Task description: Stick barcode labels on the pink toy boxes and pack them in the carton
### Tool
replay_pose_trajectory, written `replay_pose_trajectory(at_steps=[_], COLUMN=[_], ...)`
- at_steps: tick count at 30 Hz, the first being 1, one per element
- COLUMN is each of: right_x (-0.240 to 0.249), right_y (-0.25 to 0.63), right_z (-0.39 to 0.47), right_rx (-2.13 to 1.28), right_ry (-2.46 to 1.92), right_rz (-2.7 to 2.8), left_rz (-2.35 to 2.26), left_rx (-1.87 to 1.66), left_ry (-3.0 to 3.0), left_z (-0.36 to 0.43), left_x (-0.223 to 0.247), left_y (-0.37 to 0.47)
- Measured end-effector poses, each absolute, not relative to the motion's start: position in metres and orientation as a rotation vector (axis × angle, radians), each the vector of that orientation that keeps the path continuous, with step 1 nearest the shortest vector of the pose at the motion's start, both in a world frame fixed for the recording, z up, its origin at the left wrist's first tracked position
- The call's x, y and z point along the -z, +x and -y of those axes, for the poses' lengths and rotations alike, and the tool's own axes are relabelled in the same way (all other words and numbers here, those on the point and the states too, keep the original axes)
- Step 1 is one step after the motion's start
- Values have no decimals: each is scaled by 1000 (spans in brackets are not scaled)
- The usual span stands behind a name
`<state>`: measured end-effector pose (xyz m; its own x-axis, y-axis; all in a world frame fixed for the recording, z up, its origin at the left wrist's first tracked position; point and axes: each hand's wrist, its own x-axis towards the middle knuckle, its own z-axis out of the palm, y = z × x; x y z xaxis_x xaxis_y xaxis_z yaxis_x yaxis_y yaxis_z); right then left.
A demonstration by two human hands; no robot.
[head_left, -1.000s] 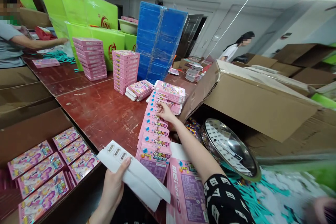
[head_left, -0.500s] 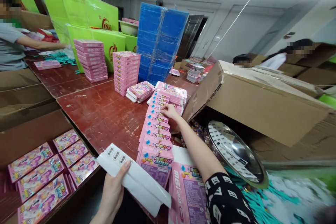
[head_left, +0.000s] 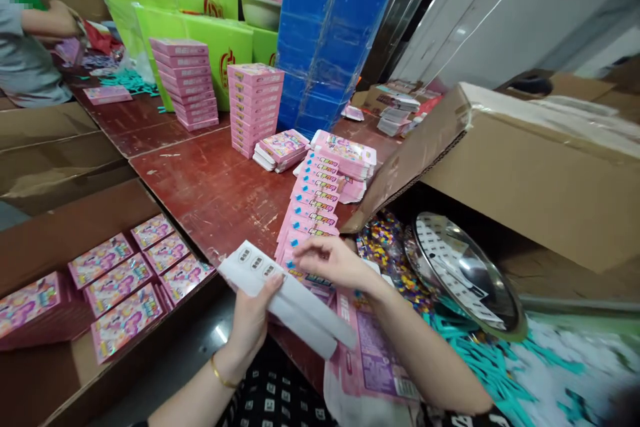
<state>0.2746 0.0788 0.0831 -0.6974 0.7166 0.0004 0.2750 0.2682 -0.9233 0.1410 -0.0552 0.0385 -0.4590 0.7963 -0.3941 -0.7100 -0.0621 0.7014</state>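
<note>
My left hand point(head_left: 251, 321) grips a white sheet of stickers point(head_left: 295, 313), thumb on top. A few oval labels with dark print sit at the sheet's far left end. My right hand point(head_left: 336, 263) hovers beside the sheet, above the near part of an overlapping row of flat pink boxes point(head_left: 311, 207). Its fingers are loosely bent and apart, and I see nothing between them. Below my right forearm lie larger pink printed cartons point(head_left: 373, 353), partly hidden by the arm and sheet.
Stacks of pink boxes point(head_left: 256, 110) stand on the red table point(head_left: 185, 180) before a tall blue bin point(head_left: 330, 40). An open carton point(head_left: 117, 360) of pink boxes is at lower left. On the right are a metal bowl point(head_left: 510, 300), turquoise pieces point(head_left: 465, 367) and a large cardboard box point(head_left: 540, 180). A person works at far left.
My right hand has drawn back from the far part of the box row to near the sticker sheet. My view has tilted down and turned left. The left hand still holds the sheet.
</note>
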Motion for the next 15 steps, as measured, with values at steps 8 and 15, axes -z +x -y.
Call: replay_pose_trajectory(at_steps=[8, 15], right_x=[-98, -93], right_y=[286, 290], right_z=[-19, 8], right_rx=[-1254, -706], right_ry=[-875, -724], right_rz=[2220, 2040], left_rz=[-1061, -1047], left_rx=[-1790, -1857], left_ry=[322, 345], left_z=[52, 49], left_x=[-47, -56], left_y=[135, 136])
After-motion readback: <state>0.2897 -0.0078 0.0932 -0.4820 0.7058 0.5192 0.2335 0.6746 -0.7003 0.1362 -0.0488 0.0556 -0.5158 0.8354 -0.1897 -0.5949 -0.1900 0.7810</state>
